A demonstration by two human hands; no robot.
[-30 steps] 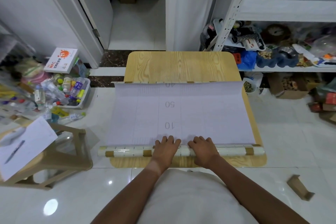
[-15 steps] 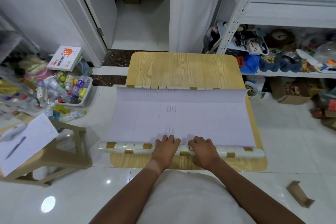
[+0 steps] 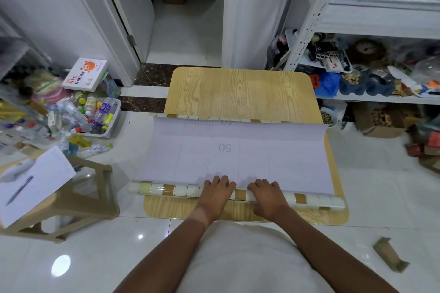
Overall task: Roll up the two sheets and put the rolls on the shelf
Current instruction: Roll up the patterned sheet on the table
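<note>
A pale sheet (image 3: 238, 152) with printed numbers lies backing-up across the wooden table (image 3: 238, 88), wider than the tabletop. Its near end is wound into a roll (image 3: 166, 190) patterned with white and tan tiles, lying along the table's near edge. My left hand (image 3: 215, 191) and my right hand (image 3: 267, 194) lie side by side on the middle of the roll, fingers curled over its far side onto the flat sheet. The far edge of the sheet (image 3: 214, 117) shows the same tile pattern. A white metal shelf (image 3: 371, 19) stands at the right.
A wooden stool (image 3: 66, 197) with paper and a pen stands at the left. A basket of bottles (image 3: 95, 116) and a white box (image 3: 84, 74) sit on the floor behind it. The lower shelf (image 3: 381, 98) is crowded with clutter. A cardboard scrap (image 3: 390, 257) lies at right.
Both hands have pushed the roll away from me. The roll has moved up the sheet and now covers part of the printed number nearest me.
</note>
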